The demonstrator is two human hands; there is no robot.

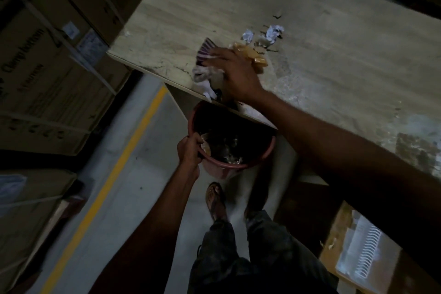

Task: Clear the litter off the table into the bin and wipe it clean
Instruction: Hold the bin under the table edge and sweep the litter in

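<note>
**Desk:** What's the surface like, and the room?

**Me:** I'm looking down on a pale wood-grain table [310, 38], matte and scuffed, with whitish smears and dark specks toward the right. The room is dim. Stacked cardboard boxes [47, 59] fill the left side, printed and strapped, and a yellow line [124, 162] runs along the grey concrete floor [148, 198]. At the near right I see an open carton [358, 253] with something clear and ridged inside.

**Desk:** And the litter?

**Me:** It's bunched near the table's near-left edge. Crumpled white paper balls [274, 33] lie a little far of the hand. A tan, glossy wrapper [253, 55] sits just beside the knuckles, and a purple-striped pleated piece [206, 51] with crushed white paper lies under the fingertips — some scraps hang over the edge.

**Desk:** Hands?

**Me:** My right hand [236, 74] lies flat and spread on the litter, palm down, pressing rather than gripping. My left hand [189, 150] is clenched on the rim of the pink bin [238, 164] — round, smooth plastic, held just below the table edge, with dark rubbish already in it.
</note>
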